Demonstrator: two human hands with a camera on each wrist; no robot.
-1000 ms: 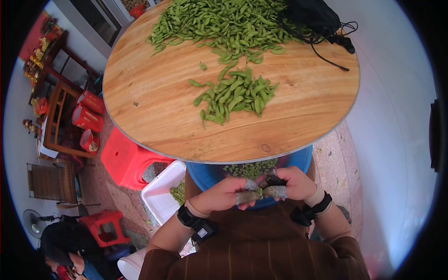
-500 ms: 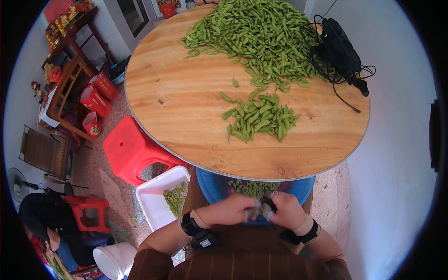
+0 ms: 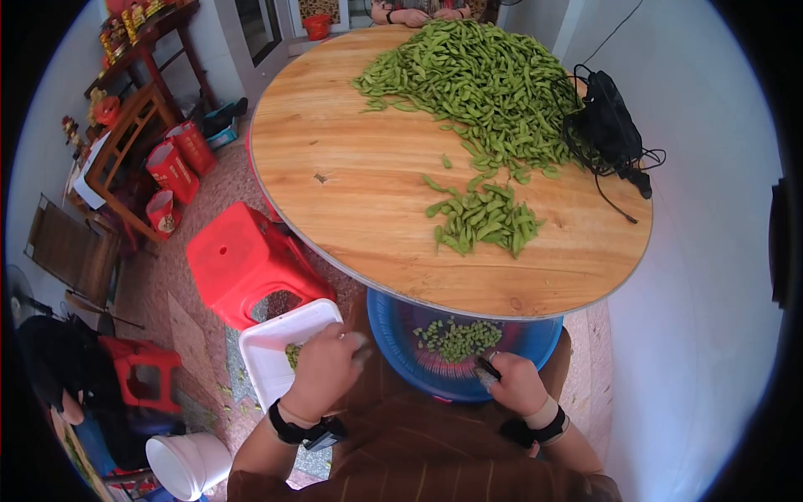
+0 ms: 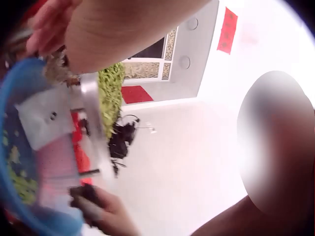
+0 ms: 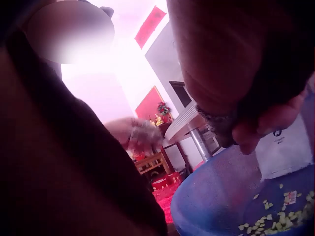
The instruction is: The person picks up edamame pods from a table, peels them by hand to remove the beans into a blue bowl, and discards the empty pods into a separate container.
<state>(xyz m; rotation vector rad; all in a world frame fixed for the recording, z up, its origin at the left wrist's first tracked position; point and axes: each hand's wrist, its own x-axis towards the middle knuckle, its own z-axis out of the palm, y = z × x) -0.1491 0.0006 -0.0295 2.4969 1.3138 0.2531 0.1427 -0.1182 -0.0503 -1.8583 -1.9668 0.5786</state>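
My left hand (image 3: 328, 368) is over the near side of a white tray (image 3: 261, 345) with green bits in it. Its wrapped fingers are blurred and loosely bent, and nothing shows between them. The right hand (image 3: 517, 383) grips a small dark object (image 3: 487, 366) at the right side of a blue basin (image 3: 386, 356); grey wrapping covers its fingertips. Shelled green beans (image 3: 458, 340) lie in the basin. On the wooden table (image 3: 360, 209) are a small group of green pods (image 3: 489, 222) and a large heap of pods (image 3: 477, 79) behind it.
A black bag with cables (image 3: 609, 125) lies at the table's right edge. Left of the table stands a red stool (image 3: 230, 255), with a white bucket (image 3: 188, 464) at lower left. One person sits beyond the table, another at lower left.
My left hand has parted from the right and moved left to the tray. The right hand stays by the basin with the dark object. The head view has shifted.
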